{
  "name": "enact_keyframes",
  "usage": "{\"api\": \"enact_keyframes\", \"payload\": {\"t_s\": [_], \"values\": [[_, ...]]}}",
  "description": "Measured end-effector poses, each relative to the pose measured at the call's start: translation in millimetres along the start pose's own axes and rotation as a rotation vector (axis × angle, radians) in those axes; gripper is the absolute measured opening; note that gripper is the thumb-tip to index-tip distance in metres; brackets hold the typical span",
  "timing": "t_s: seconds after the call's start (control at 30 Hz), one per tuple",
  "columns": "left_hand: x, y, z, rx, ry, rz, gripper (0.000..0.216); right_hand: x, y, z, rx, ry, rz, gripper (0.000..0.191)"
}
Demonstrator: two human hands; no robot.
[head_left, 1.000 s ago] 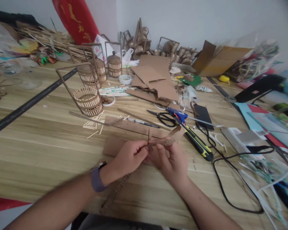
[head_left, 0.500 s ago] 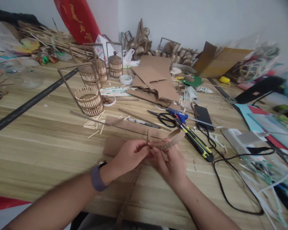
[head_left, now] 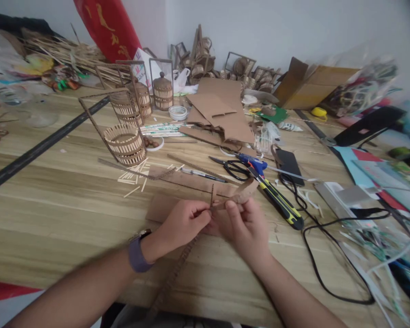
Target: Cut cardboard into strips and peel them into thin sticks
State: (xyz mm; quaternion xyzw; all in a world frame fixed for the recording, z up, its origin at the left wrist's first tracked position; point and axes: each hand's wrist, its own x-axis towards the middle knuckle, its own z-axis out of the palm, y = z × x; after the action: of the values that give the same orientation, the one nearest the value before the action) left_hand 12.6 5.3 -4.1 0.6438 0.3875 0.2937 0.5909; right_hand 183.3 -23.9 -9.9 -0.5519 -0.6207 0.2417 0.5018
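Both my hands meet over the wooden table (head_left: 54,214), low in the middle of the view. My left hand (head_left: 184,224), with a purple watch (head_left: 136,255) on the wrist, pinches a long corrugated cardboard strip (head_left: 172,278) that trails down toward me. My right hand (head_left: 246,228) pinches the same strip's upper end (head_left: 241,197), which bends up to the right. A short bit of the strip stands upright between my thumbs. A flat cardboard piece (head_left: 160,207) lies under my hands.
A yellow-black utility knife (head_left: 280,205), black scissors (head_left: 234,167), a blue glue gun (head_left: 254,163), a phone (head_left: 289,166) and a black cable (head_left: 324,255) lie to the right. Small stick baskets (head_left: 125,145), loose sticks, cardboard sheets (head_left: 222,114) and a long black bar (head_left: 37,148) lie behind.
The strip's trailing tail has swung back to the left, and its upper end has tilted slightly. My hands stay in the same place, fingers shifting along the strip.
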Motion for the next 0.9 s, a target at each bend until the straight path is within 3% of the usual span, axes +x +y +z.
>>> {"api": "enact_keyframes", "payload": {"t_s": [0.13, 0.37, 0.6, 0.73, 0.9], "values": [[0.6, 2.8, -2.0, 0.121, 0.001, 0.009, 0.024, 2.3, 1.5, 1.0, 0.051, 0.034, 0.018, 0.021], [1.9, 4.7, 0.5, -0.039, -0.005, 0.000, 0.028, -0.9, 3.1, -2.3, -0.229, -0.060, -0.331, 0.013], [2.8, 1.7, -0.1, 0.051, 0.038, 0.073, 0.028, 5.2, 3.1, -2.7, -0.393, -0.091, -0.582, 0.015], [1.7, 2.1, 1.6, 0.022, 0.038, 0.080, 0.027, 3.4, -1.4, -4.9, -0.416, -0.067, -0.573, 0.015], [-0.7, 2.7, 2.0, 0.155, 0.031, 0.084, 0.027, 0.8, -1.8, -4.8, -0.331, -0.016, -0.343, 0.012]]}}
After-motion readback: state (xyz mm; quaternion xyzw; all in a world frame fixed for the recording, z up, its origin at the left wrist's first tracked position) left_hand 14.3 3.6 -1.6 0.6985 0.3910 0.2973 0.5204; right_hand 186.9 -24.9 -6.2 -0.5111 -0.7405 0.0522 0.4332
